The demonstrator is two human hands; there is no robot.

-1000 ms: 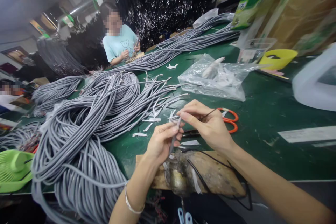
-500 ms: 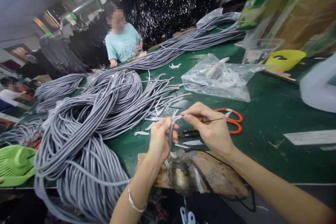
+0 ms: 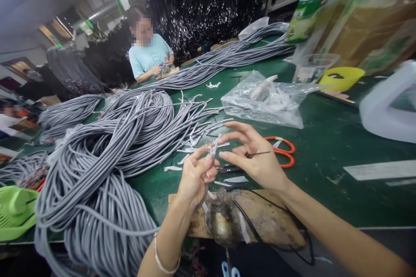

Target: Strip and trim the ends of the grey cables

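My left hand [image 3: 196,177] is closed round a grey cable [image 3: 206,191] just below its end, holding it upright. White strips, perhaps paper wrapping, and fine strands stand out at the cable's tip [image 3: 214,145]. Close to that tip is my right hand [image 3: 258,160], its thumb and forefinger apart. A thin dark stick [image 3: 262,153] is tucked in its other fingers; its kind is unclear. Scissors with orange handles [image 3: 287,152] lie on the table behind my right hand. Below my hands, a grimy metal fixture [image 3: 222,224] sits on a wooden board [image 3: 273,218].
Big coils of grey cable [image 3: 107,207] cover the left side. White scraps [image 3: 173,168] and a clear plastic bag [image 3: 269,101] lie on the green table [image 3: 325,147]. A yellow container [image 3: 344,78] and a white jug [image 3: 377,112] stand right. A co-worker [image 3: 151,58] sits across.
My right thumb and forefinger, which pinched the white material at the cable's tip, have parted. My left hand has turned the tip more upright. The co-worker's hands have come together again.
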